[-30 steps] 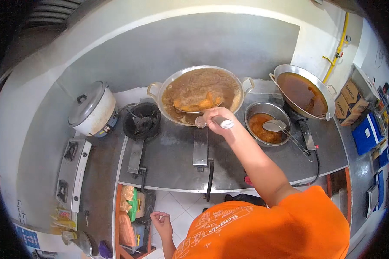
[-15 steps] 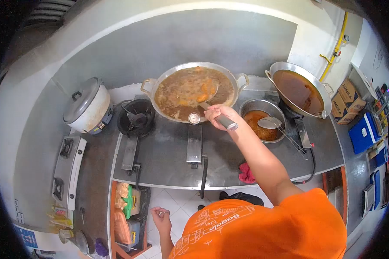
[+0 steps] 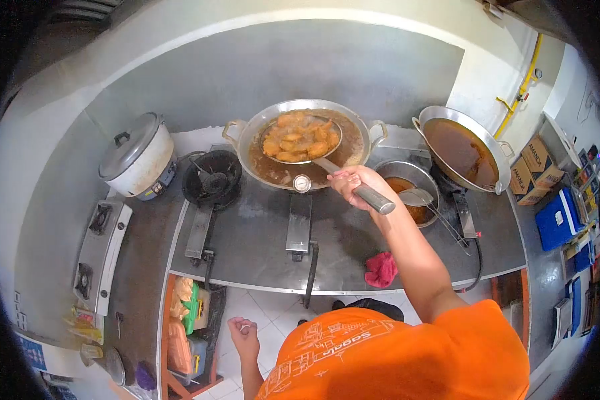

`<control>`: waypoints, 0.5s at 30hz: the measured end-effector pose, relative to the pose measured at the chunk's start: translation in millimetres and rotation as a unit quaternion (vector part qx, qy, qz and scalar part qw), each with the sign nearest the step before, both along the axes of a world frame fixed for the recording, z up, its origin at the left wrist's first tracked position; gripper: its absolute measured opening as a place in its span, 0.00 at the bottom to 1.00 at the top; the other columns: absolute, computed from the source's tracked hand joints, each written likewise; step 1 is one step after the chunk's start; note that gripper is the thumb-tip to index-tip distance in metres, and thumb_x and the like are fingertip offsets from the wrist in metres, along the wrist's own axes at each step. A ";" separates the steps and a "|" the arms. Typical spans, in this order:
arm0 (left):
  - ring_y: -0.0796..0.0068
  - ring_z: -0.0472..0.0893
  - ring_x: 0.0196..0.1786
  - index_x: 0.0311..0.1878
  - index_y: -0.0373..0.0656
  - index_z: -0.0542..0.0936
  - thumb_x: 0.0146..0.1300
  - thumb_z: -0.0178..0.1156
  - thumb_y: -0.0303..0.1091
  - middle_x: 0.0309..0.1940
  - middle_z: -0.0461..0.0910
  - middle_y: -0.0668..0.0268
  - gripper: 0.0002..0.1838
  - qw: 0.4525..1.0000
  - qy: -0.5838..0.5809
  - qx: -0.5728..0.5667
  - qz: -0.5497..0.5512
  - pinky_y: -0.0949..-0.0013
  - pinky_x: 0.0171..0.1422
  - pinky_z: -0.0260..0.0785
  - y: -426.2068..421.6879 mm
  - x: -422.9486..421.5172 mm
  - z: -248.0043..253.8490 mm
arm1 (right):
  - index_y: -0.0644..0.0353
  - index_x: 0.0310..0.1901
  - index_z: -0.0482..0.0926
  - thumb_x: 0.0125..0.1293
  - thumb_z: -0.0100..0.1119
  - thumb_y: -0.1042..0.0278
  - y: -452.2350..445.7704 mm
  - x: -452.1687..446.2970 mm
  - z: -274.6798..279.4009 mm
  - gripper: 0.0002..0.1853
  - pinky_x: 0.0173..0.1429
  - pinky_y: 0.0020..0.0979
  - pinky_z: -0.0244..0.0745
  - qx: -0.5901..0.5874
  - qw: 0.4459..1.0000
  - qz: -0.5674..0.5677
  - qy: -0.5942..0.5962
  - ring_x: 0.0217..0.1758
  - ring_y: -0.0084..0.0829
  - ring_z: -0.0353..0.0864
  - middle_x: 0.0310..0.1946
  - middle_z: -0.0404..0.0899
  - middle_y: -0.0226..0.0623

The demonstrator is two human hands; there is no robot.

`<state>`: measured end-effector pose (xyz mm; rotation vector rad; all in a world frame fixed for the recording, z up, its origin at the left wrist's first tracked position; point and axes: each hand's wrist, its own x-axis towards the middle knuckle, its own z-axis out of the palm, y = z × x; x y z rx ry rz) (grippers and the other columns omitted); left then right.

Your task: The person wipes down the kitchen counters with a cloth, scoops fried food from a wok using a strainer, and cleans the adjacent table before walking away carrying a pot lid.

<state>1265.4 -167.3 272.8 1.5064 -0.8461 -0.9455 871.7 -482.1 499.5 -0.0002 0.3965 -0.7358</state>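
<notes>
My right hand (image 3: 355,183) is wrapped round the handle of a large round strainer (image 3: 361,189). The strainer's bowl holds a heap of golden-brown fried pieces (image 3: 300,137) over the wide pan (image 3: 247,160) of bubbling brown oil. A round dial thermometer (image 3: 302,183) sits at the pan's near rim. Down beside my body, away from the counter, my left hand (image 3: 244,331) has its fingers curled inward; whether anything small is in it is hidden. Right of the pan, a metal bowl (image 3: 428,179) holds reddish-brown contents and a skimmer (image 3: 417,197), partly behind my right forearm.
A second pan of dark oil (image 3: 460,150) stands at the right. To the left are an unlit-looking burner (image 3: 211,179), a rice cooker (image 3: 139,157) and a two-burner stove (image 3: 101,257). A red cloth (image 3: 381,269) lies near the counter's front edge. Boxes (image 3: 537,170) stand far right.
The strainer has risen, bringing the fried pieces up from the oil into full view. My right hand has shifted slightly right with its handle. The camera view has moved a little.
</notes>
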 end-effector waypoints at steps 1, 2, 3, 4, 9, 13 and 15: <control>0.82 0.74 0.34 0.52 0.42 0.65 0.58 0.60 0.15 0.40 0.73 0.64 0.21 1.000 0.003 -0.004 0.001 0.79 0.36 0.66 -0.2 1.5 -3.4 | 0.72 0.45 0.65 0.72 0.47 0.78 1.8 0.0 3.8 0.06 0.17 0.16 0.69 0.008 1.000 -0.009 -0.008 0.15 0.14 0.65 0.23 0.66 0.26; 0.82 0.74 0.34 0.52 0.42 0.65 0.58 0.60 0.15 0.40 0.73 0.64 0.21 1.000 0.004 -0.005 0.002 0.79 0.36 0.66 -1.4 0.3 -0.5 | 0.74 0.46 0.65 0.72 0.47 0.79 3.7 0.2 8.0 0.07 0.18 0.17 0.69 0.016 1.000 -0.017 -0.016 0.16 0.14 0.66 0.23 0.66 0.27; 0.82 0.73 0.33 0.52 0.42 0.65 0.58 0.59 0.15 0.40 0.73 0.64 0.21 1.000 -0.002 -0.010 0.003 0.79 0.36 0.66 -2.4 -0.8 2.4 | 0.74 0.46 0.65 0.72 0.47 0.79 6.2 -0.5 12.9 0.07 0.18 0.17 0.69 0.016 1.000 -0.015 -0.014 0.16 0.14 0.66 0.23 0.66 0.27; 0.82 0.73 0.33 0.52 0.42 0.65 0.59 0.59 0.15 0.40 0.73 0.64 0.21 1.000 -0.009 -0.014 0.005 0.79 0.37 0.66 -2.7 -1.5 5.5 | 0.76 0.47 0.64 0.72 0.46 0.79 9.4 -1.4 18.2 0.08 0.19 0.17 0.71 0.022 0.999 -0.016 -0.023 0.17 0.15 0.67 0.24 0.66 0.28; 0.81 0.74 0.35 0.52 0.42 0.65 0.59 0.59 0.15 0.40 0.72 0.64 0.21 1.000 -0.001 -0.009 0.012 0.78 0.37 0.67 1.5 4.0 0.4 | 0.76 0.45 0.64 0.72 0.44 0.81 26.1 -6.9 47.5 0.06 0.25 0.19 0.78 0.085 0.991 -0.021 -0.102 0.27 0.22 0.71 0.30 0.65 0.33; 0.80 0.74 0.37 0.53 0.42 0.65 0.59 0.58 0.15 0.41 0.71 0.64 0.21 0.999 -0.018 -0.018 0.024 0.77 0.38 0.67 4.6 10.7 -15.4 | 0.69 0.42 0.61 0.72 0.46 0.78 24.1 2.3 68.3 0.06 0.36 0.23 0.87 0.074 0.983 -0.050 -0.158 0.33 0.25 0.73 0.33 0.65 0.37; 0.80 0.74 0.38 0.53 0.42 0.65 0.59 0.58 0.15 0.41 0.71 0.64 0.21 1.000 -0.001 -0.017 0.024 0.77 0.38 0.67 3.5 11.5 -16.1 | 0.71 0.42 0.61 0.73 0.47 0.77 22.4 16.6 89.7 0.07 0.37 0.24 0.88 0.063 0.986 -0.088 -0.124 0.34 0.26 0.74 0.35 0.65 0.39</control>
